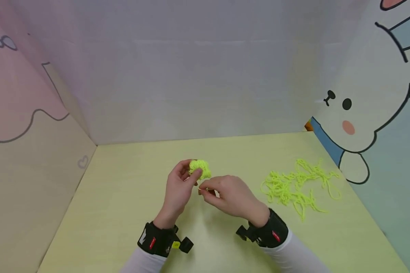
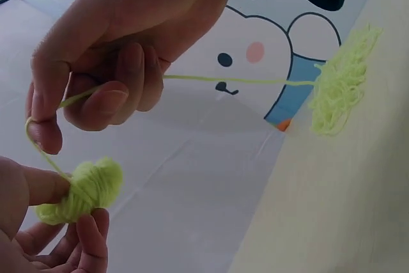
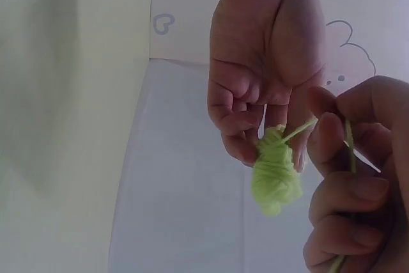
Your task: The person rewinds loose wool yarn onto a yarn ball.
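A small ball of neon yellow yarn (image 1: 200, 169) is gripped between the thumb and fingers of my left hand (image 1: 181, 187), above the table. My right hand (image 1: 230, 195) is just to its right and pinches the yarn strand (image 2: 223, 79) between thumb and forefinger. In the left wrist view the strand runs from the ball over the right fingertips, through the curled fingers, and on to a loose yarn pile (image 2: 339, 87). The right wrist view shows the wound ball (image 3: 276, 174) held at the left fingertips, its strand leading to the right hand's pinch.
The loose tangle of yarn (image 1: 294, 185) lies spread on the right side of the pale yellow table (image 1: 123, 212). A white panel (image 1: 198, 76) stands along the back edge, with cartoon-printed panels (image 1: 362, 113) at both sides. Black camera bands (image 1: 157, 239) circle both wrists.
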Demonstrator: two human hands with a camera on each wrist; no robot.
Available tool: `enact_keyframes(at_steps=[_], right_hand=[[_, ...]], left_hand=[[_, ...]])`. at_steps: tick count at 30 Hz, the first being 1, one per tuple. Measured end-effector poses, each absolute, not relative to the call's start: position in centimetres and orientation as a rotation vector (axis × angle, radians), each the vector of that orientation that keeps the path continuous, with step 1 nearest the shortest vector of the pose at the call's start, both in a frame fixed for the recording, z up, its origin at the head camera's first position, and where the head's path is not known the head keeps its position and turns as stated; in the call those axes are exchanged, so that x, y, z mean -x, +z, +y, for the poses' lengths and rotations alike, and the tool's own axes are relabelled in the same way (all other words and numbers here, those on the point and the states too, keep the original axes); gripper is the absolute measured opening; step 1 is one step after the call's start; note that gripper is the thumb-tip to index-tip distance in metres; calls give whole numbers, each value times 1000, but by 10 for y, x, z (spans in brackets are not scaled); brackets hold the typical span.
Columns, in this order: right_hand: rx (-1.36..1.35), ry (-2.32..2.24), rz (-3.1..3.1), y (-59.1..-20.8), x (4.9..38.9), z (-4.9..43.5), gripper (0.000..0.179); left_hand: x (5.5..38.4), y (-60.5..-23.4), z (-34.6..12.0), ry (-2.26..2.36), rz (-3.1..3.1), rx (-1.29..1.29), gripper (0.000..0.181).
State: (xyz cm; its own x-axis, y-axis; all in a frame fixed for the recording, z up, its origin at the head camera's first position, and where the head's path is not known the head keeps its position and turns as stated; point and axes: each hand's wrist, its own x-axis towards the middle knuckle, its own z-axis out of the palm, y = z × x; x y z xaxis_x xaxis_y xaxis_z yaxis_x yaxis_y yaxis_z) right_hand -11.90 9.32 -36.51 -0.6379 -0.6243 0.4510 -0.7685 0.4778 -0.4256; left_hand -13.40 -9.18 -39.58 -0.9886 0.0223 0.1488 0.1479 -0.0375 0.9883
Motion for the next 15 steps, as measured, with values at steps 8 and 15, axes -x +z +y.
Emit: enact_keyframes(at_steps=[8, 15], right_hand=[[-989, 932, -2411, -361, 125, 101, 11], [-896, 1027, -2397, -357, 129, 100, 11]], left_hand=[[125, -390, -98, -2152, -2236, 431, 32], [124, -386, -102, -2362, -2165, 586, 37]])
